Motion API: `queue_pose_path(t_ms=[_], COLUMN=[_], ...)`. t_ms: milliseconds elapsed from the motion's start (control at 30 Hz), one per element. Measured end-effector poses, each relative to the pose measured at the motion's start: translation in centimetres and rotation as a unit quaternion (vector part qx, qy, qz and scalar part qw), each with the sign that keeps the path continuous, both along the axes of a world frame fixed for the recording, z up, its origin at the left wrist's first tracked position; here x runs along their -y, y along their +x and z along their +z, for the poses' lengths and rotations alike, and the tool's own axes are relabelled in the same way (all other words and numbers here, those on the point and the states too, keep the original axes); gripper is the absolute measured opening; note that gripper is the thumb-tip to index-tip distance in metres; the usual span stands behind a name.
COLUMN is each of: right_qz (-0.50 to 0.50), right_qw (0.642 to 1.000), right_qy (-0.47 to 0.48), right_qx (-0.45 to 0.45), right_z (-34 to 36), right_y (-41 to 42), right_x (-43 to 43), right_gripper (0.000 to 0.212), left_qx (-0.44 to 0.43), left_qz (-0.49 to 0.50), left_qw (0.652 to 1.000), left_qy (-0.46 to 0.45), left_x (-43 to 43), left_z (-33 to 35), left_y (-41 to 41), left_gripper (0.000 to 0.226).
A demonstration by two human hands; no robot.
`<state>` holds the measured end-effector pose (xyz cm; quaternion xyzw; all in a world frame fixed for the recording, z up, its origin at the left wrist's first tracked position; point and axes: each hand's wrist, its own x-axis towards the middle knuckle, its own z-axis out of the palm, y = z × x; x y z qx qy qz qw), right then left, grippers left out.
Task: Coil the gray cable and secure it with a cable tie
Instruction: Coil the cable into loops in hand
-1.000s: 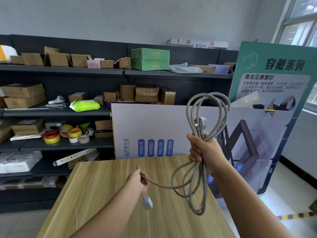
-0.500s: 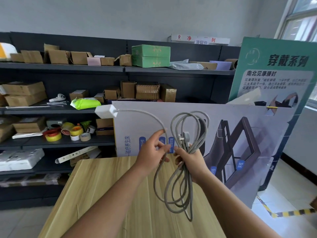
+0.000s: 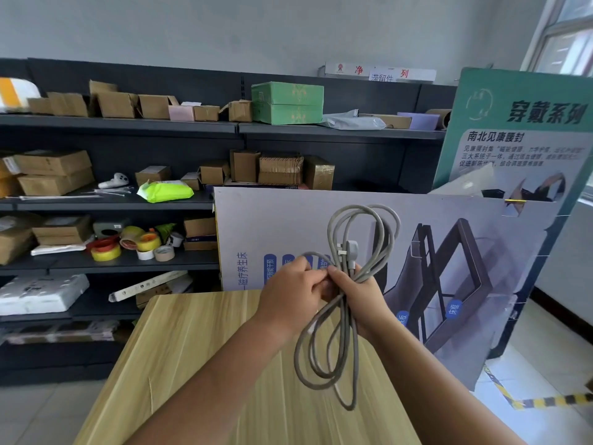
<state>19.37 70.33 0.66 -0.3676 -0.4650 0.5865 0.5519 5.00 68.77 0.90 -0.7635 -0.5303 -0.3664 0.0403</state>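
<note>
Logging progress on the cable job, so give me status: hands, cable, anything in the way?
Both hands, left and right, gripping gray cable at coil's waist, above wooden table. Loops bunched, plug showing. No tie on it. Nothing blocking.

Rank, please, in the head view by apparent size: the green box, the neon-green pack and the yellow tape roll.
1. green box
2. neon-green pack
3. yellow tape roll
All sit on the shelving, so the ranking seems safe.

cable (image 3: pixel 348 319) gripped at mid-coil by right hand (image 3: pixel 359 293) | loops seen above and below | strand pinched by left hand (image 3: pixel 290 289) | plug (image 3: pixel 348 252) seen above right hand | all held over table (image 3: pixel 199 364)
</note>
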Motion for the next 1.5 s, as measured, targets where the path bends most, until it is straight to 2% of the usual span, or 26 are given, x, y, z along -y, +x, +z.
queue_pose_path(t_ms=[67,133,167,233,300,467,567,700,833,933,1033,1100,1167,1300,1367,1500], right_qz=[-0.019,-0.023,-0.019,-0.008,0.004,0.033,0.029,-0.034,-0.063,-0.057,-0.107,-0.115,-0.106,-0.098,-0.088,-0.050], right_qw=[0.999,0.998,0.998,0.998,0.998,0.997,0.997,0.994,0.995,0.997,0.991,0.989,0.991,0.995,0.994,0.994], right_qy=[0.010,0.017,0.024,0.044,0.058,0.065,0.059,0.075,0.054,0.036,0.039,0.035,0.023,-0.022,-0.041,-0.084], right_qx=[0.047,0.060,0.057,0.048,0.039,0.035,0.038,0.070,0.062,0.022,0.067,0.086,0.083,0.011,-0.040,-0.043], right_z=[0.0,0.3,0.6,1.2,1.8,2.3,2.4,2.5,2.1,1.6,1.2,0.8,0.2,-0.5,-0.5,-0.9], right_y=[0.5,1.0,1.2,1.4,1.4,1.6,1.7,1.5,0.6,-0.5,-1.1,-1.4,-1.2,-1.2,-1.1,-1.2], right_x=[-0.1,-0.1,-0.2,0.0,0.2,0.8,1.1,0.9,0.7,0.8,0.7,0.9,1.0,1.2,1.1,0.9], right_gripper=[0.021,0.030,0.033,0.034,0.031,0.026,0.022,0.017,0.017,0.018,0.016,0.020,0.020,0.008,0.013,0.008], left_qx=[0.084,0.199,0.238,0.250,0.256,0.318,0.311,0.295,0.209,0.148,0.166,0.149,0.110,0.025,-0.007,0.055], left_qz=[0.013,0.011,0.012,0.020,0.009,-0.016,0.018,-0.004,-0.042,-0.088,-0.184,-0.190,-0.174,-0.164,-0.159,-0.167], left_qw=[0.996,0.980,0.969,0.948,0.931,0.930,0.942,0.948,0.973,0.974,0.935,0.924,0.927,0.938,0.942,0.916], left_qy=[0.023,-0.006,-0.061,-0.195,-0.258,-0.181,-0.122,-0.116,-0.091,-0.147,-0.254,-0.297,-0.315,-0.303,-0.295,-0.361], left_x=[-0.1,-0.6,-1.0,-1.8,-2.3,-2.4,-2.1,-1.0,0.2,1.3,2.6,2.7,2.5,2.0,1.4,1.3], left_z=[-0.3,-1.4,-2.2,-3.9,-4.9,-4.3,-2.9,-0.4,1.5,1.3,-0.1,-0.8,-1.1,-1.1,-1.1,-0.8], left_y=[-0.9,-1.4,-1.5,-1.6,-1.4,-1.0,-0.9,-0.1,0.6,1.6,2.8,2.8,2.5,2.2,2.0,1.4], left_gripper=[0.030,0.032,0.041,0.059,0.062,0.047,0.030,0.037,0.042,0.050,0.081,0.099,0.107,0.108,0.100,0.086])
